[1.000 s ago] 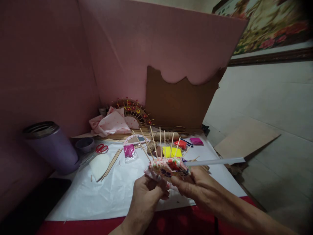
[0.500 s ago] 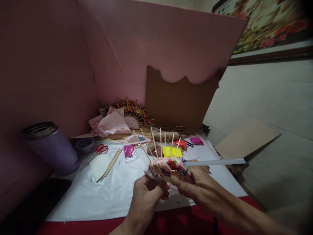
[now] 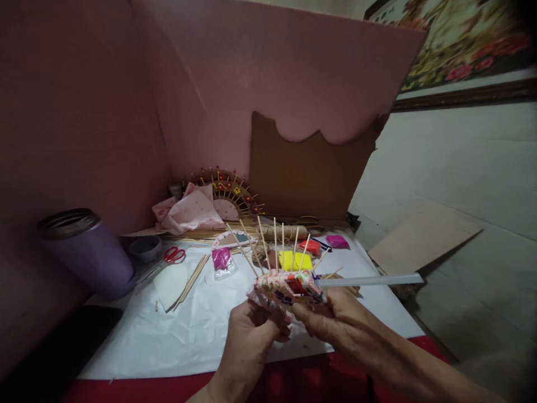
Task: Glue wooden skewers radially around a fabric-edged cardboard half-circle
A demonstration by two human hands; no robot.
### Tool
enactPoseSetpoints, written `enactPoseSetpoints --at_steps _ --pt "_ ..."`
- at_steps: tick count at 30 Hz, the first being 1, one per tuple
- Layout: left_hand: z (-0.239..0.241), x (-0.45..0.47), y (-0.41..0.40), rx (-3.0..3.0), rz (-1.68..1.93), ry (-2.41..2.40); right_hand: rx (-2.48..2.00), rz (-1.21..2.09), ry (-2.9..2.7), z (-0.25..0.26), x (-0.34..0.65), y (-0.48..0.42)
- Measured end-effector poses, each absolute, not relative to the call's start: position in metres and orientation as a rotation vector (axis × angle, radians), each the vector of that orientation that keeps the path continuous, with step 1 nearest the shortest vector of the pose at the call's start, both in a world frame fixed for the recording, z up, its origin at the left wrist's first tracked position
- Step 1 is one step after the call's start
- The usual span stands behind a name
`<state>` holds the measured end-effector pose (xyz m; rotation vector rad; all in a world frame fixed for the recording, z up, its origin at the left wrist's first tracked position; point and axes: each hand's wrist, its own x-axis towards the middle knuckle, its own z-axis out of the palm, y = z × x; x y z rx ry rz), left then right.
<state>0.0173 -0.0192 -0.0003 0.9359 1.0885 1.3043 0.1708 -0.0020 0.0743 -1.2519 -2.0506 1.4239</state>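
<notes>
While it is held by both hands above the white-covered surface [image 3: 197, 341], a fabric-wrapped piece [image 3: 289, 285] is placed just beyond the left hand [image 3: 254, 336] and the right hand [image 3: 339, 319], bridging the space between them. Its lower left end is pinched by the left hand, whose thumb and curled fingers are closed on loose cloth. Its right part is clasped by the right hand, with the thumb laid along the near edge and the other fingers mostly hidden. The long axis is turned roughly left to right, and thin wooden sticks [image 3: 283, 246] are fanned upward and away from the far edge. Beside the right end, a straight translucent rod [image 3: 373, 280] is pointed to the right, almost level; how it is supported cannot be told. The piece is covered in soft cloth printed in red, white and dark purple, with folds at the left. Past the sticks, a yellow packet [image 3: 288, 260] and a fibrous twine roll [image 3: 290, 231] can be seen.
</notes>
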Motion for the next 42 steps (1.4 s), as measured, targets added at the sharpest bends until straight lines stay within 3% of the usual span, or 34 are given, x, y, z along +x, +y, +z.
enactPoseSetpoints --at_steps 8,18,42 --pt "-0.0037 0.0177 -0.0174 0.950 1.302 1.085 -1.391 1.279 -2.016 0.0694 0.1767 -0.0023" --pt "-0.0063 0.0160 -0.0170 0.924 1.324 1.036 -1.226 1.449 -2.049 0.0666 0.1681 -0.0045" --pt "-0.0058 0.0169 -0.0171 0.917 1.321 1.027 -1.297 1.406 -2.076 0.0672 0.1731 -0.0053"
